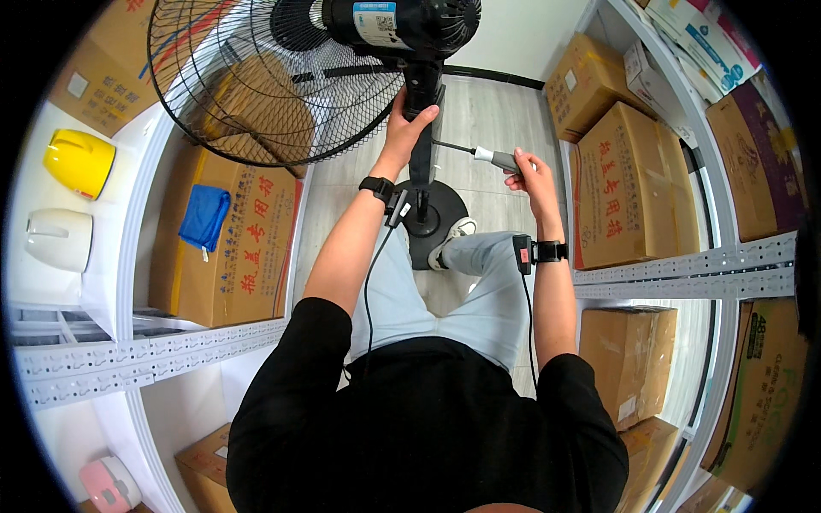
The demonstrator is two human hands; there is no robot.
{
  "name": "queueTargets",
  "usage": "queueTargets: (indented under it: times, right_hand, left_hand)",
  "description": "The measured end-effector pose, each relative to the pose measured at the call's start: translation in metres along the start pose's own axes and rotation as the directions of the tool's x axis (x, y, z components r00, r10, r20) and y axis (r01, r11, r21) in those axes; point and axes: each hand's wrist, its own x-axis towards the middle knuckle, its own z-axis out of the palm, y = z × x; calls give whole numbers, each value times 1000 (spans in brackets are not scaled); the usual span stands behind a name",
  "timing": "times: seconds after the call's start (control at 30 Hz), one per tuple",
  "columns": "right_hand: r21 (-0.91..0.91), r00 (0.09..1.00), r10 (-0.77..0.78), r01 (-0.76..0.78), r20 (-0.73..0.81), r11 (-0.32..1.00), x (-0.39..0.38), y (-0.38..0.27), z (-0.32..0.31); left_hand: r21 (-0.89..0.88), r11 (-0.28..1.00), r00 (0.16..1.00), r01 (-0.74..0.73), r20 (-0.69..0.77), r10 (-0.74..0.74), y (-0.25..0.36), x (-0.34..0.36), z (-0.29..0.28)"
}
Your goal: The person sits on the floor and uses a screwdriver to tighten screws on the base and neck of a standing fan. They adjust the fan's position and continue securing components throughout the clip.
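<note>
A black standing fan (402, 21) with a wire cage leans over the top left, on a black pole and a round base (449, 209). My left hand (402, 132) is closed round the upper pole, just below the motor housing. My right hand (530, 184) grips a screwdriver (500, 159) with a grey handle and white collar, its shaft pointing left to the side of the pole around the level of my left hand. Whether the tip sits in a screw I cannot tell. Black straps with cabled devices are on both wrists.
Metal shelves (154, 363) flank me, holding several cardboard boxes (633, 197). A blue cloth (205, 218) lies on a left box. Yellow (81, 162), white (60, 239) and pink (107, 479) appliances sit on the left. A pale wall (522, 43) closes the far end.
</note>
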Motion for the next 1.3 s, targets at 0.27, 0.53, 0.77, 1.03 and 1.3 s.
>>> queueTargets:
  times: [0.27, 0.53, 0.77, 1.03, 1.3]
  right_hand:
    - [9, 991, -129, 129, 22, 992, -7, 1, 1]
    - [74, 991, -134, 131, 31, 989, -11, -7, 9]
    - [56, 985, -170, 168, 40, 984, -12, -3, 3]
    - [55, 994, -106, 105, 18, 993, -12, -6, 3]
    - [172, 987, -130, 144, -90, 975, -11, -1, -20]
  left_hand:
    - [-5, 1000, 1000, -23, -16, 23, -5, 1, 0]
    - [-22, 999, 999, -35, -17, 34, -8, 3, -4]
    - [11, 999, 999, -30, -32, 30, -2, 0, 0]
    - [-42, 999, 1000, -14, -25, 13, 0, 0, 2]
    - [-19, 1000, 999, -13, -38, 13, -6, -1, 0]
